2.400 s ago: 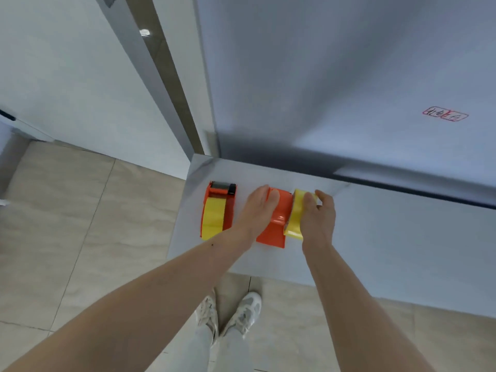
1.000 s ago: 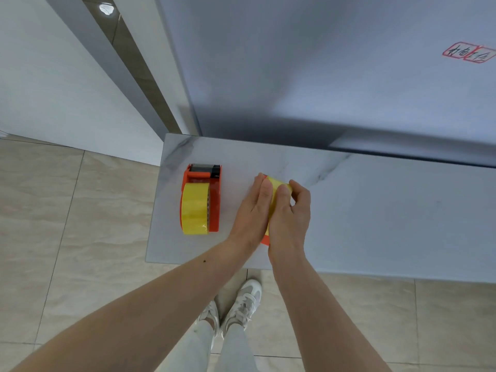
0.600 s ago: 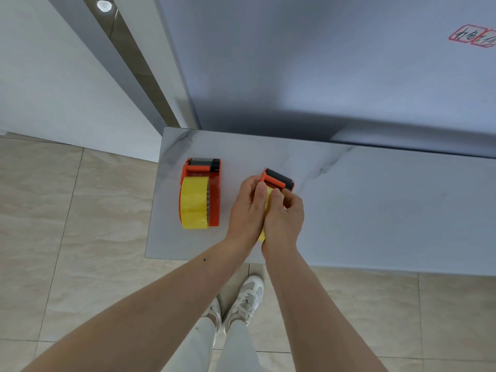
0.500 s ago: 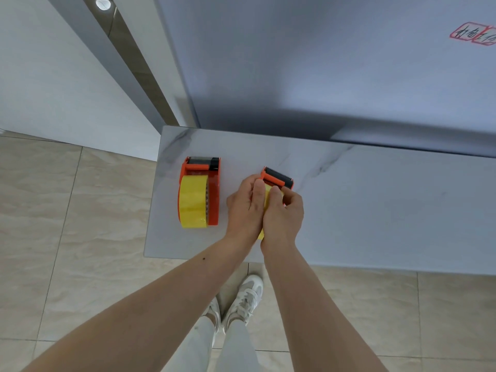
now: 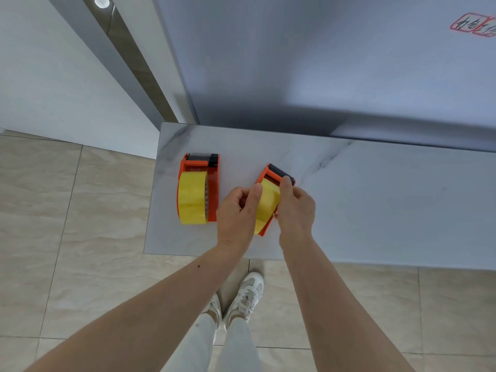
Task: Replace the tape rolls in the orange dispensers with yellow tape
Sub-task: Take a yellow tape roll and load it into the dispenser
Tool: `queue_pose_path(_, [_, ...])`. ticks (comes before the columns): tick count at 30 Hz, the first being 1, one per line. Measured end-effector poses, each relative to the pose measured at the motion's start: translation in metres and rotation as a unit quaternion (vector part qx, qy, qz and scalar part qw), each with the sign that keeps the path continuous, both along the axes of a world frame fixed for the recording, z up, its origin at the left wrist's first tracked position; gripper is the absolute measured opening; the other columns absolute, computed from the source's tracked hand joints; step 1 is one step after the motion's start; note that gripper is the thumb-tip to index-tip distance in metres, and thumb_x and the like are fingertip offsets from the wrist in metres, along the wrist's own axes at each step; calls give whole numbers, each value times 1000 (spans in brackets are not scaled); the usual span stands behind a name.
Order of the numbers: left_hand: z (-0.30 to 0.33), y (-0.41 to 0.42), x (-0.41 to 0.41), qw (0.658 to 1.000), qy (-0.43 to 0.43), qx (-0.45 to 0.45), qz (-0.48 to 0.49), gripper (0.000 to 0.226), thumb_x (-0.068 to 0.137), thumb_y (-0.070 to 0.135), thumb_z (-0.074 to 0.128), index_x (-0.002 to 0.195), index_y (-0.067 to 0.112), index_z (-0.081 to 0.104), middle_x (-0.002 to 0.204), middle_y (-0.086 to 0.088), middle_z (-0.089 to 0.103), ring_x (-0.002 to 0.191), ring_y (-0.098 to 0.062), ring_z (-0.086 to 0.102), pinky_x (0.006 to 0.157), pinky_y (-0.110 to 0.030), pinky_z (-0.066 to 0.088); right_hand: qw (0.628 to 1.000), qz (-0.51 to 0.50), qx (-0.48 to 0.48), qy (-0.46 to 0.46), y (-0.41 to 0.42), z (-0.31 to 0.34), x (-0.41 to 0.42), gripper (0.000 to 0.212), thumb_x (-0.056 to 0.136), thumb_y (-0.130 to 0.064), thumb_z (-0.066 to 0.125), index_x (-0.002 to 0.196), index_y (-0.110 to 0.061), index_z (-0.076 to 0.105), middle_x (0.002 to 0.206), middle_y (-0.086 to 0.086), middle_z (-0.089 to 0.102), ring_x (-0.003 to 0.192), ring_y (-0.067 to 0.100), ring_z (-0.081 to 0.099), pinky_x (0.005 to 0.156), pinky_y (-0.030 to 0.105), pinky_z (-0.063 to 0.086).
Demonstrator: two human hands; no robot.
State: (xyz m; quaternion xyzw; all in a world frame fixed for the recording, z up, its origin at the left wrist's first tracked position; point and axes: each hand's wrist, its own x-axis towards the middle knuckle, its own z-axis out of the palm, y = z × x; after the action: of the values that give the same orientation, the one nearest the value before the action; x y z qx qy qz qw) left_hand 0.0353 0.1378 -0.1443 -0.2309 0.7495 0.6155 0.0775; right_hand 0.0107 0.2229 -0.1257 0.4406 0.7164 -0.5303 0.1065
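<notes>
Head view, surface [image 5: 375,210]: pale marbled top is carrying both dispensers near its left end.
Left dispenser [image 5: 213,194]: orange body is lying flat, well apart from the hands; a yellow roll [image 5: 192,201] is sitting in it.
Right dispenser [image 5: 279,174]: orange body is tilting, toothed cutter end pointing away from the person.
Yellow tape [image 5: 267,204]: roll is sitting in the right dispenser, between both hands.
Left hand [image 5: 237,213]: forearm is reaching in from lower left; fingers are curling, thumb pressing the roll's left side.
Right hand [image 5: 296,210]: fingers are clamping the roll and dispenser from the right, index finger lying along the top near the cutter.
</notes>
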Motion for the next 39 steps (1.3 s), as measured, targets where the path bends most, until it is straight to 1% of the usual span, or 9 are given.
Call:
queue_pose_path(5, [1,1,-9,999,-18,-28,15,40,88,50,61,62,21,53,56,10,49,52,-4,43,49,-12,37,994,92,50,38,21,10,-2,30,94,-38,57,95,-14,74,83,-5,70,71,6,58,62,20,41])
queue_pose_path(8, [0,3,-12,999,-20,-34,29,44,87,50,63,57,23,48,52,11,46,48,-4,42,49,-15,36,988,143,53,17,24,14,-7,20,89,-40,65,79,-23,70,73,-12,66,68,2,56,61,18,42])
queue_pose_path(13, [-3,-1,-11,999,-5,-40,29,48,85,53,64,52,21,47,48,11,43,43,-4,41,45,-13,33,987,150,65,-14,25,13,-19,27,79,-46,74,63,-28,62,67,-9,62,64,6,55,56,19,42])
queue_pose_path(20, [-5,-2,-12,999,-1,-46,29,51,86,52,63,51,20,44,49,8,42,45,-5,38,44,-13,33,983,160,86,-34,24,6,-28,17,84,-34,72,71,-25,66,80,-3,65,68,12,57,64,29,49])
queue_pose_path(23, [-4,-1,-12,999,4,-44,30,49,85,52,64,51,22,44,48,10,42,42,-2,43,44,-11,35,981,167,88,-40,24,6,-29,21,87,-33,67,81,-14,72,72,-1,62,67,17,57,62,28,44])
queue_pose_path(26, [-4,-2,-12,999,4,-41,32,50,86,51,64,51,22,43,47,11,41,41,-1,42,44,-10,34,985,157,67,-34,30,6,-28,36,89,-32,61,89,2,73,72,16,62,68,18,53,61,28,39])
queue_pose_path(31, [-4,-3,-13,999,3,-42,26,51,86,51,63,51,22,41,47,9,40,40,-4,39,44,-12,33,980,194,44,-10,40,12,-21,31,86,-44,69,98,-17,77,95,-4,72,89,13,64,69,22,43])
queue_pose_path(35, [-4,-3,-14,999,3,-43,21,51,86,52,63,51,21,42,48,8,41,42,-5,38,43,-13,34,971,222,76,-46,36,12,-32,28,82,-41,74,76,-14,69,75,-2,64,70,14,58,63,26,44])
queue_pose_path(39, [-4,-4,-13,999,11,-37,21,50,86,49,65,51,21,42,47,9,41,41,-3,40,43,-13,34,948,283,112,-94,35,15,-45,23,84,-30,70,80,-7,68,67,1,56,61,16,53,55,26,41])
